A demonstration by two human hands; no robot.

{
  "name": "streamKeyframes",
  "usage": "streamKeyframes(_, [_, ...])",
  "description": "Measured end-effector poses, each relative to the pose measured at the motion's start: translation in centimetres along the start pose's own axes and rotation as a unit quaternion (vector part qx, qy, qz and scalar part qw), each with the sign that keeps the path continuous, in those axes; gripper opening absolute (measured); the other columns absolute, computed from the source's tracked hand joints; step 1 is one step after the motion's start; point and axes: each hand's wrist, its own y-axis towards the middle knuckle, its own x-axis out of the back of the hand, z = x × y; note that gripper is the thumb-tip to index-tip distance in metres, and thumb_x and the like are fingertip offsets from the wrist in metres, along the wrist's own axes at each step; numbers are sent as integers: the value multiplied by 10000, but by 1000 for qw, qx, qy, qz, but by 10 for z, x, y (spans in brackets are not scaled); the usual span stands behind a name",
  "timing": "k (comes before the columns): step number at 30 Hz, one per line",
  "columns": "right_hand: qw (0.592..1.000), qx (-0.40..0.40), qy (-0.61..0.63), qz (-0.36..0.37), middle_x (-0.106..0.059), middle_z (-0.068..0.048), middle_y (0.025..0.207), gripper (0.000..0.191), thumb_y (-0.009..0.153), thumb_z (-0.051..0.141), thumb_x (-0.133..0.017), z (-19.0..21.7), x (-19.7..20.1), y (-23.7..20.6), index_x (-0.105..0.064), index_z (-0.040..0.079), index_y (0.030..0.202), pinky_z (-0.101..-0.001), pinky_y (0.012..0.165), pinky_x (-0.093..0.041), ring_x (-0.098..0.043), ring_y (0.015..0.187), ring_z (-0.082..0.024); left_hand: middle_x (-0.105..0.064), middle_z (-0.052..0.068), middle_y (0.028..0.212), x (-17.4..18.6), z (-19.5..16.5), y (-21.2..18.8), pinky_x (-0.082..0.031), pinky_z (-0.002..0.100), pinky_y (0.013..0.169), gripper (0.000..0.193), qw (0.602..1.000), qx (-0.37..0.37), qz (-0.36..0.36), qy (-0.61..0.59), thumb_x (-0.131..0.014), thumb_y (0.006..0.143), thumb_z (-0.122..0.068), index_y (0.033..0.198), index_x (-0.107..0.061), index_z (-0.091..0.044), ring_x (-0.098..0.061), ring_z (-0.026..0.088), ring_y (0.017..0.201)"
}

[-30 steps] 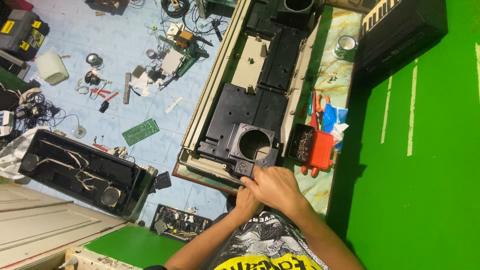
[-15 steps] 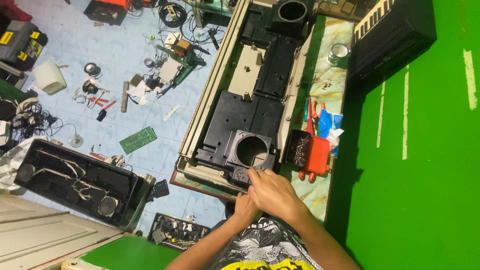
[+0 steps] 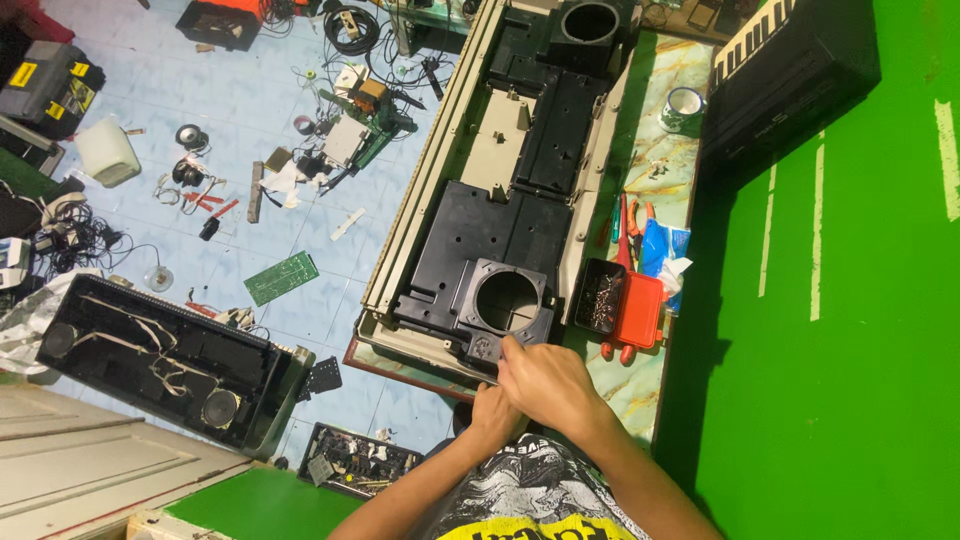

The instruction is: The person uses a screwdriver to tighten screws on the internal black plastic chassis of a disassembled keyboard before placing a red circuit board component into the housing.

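1. Right hand (image 3: 545, 385) lies curled at the near corner of the black housing (image 3: 480, 260), fingertips on it; what it pinches I cannot tell.
2. Left hand (image 3: 492, 412) sits beneath the right, mostly hidden; grip unclear.
3. A slip could fling a small part off the housing's near edge.
4. An elbow could tip the screw tray (image 3: 601, 297), right of the housing.

Two hands meet at the near end of a long keyboard shell (image 3: 470, 240) on a table (image 3: 655, 170). The right hand (image 3: 548, 385) lies over the left hand (image 3: 492, 410), touching a black plastic part with a round hole (image 3: 508, 302). Just beside it sits a small black and red box of screws (image 3: 620, 303). A green circuit board (image 3: 281, 278) lies on the blue floor.
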Motion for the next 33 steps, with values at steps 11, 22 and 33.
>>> streamKeyframes(11, [1000, -19, 23, -9, -679, -193, 649, 206, 902, 221, -578, -4, -7, 2, -647, 34, 951, -513, 569, -535, -695, 637, -397, -742, 135, 860, 5, -3, -2, -522, 517, 753, 165, 999, 10, 48, 17, -681, 817, -233, 893, -756, -107, -717, 318, 777])
streamKeyframes(22, [1000, -12, 24, -2, -685, -203, 686, 233, 865, 208, -593, -2, -2, 2, -645, 24, 999, -520, 614, -535, -695, 681, -408, -743, 136, 878, 0, -2, 0, -527, 551, 828, 179, 998, 19, 54, 27, -684, 829, -238, 910, -767, -102, -725, 321, 783])
streamKeyframes(33, [1000, -8, 6, -17, -684, -225, 696, 339, 815, 238, -627, 2, 10, 3, -608, -27, 1026, -521, 634, -539, -694, 713, -412, -679, 172, 1190, 1, -2, 0, -530, 540, 858, 414, 998, 15, 50, 17, -668, 858, -250, 1221, -675, -50, -684, 320, 1048])
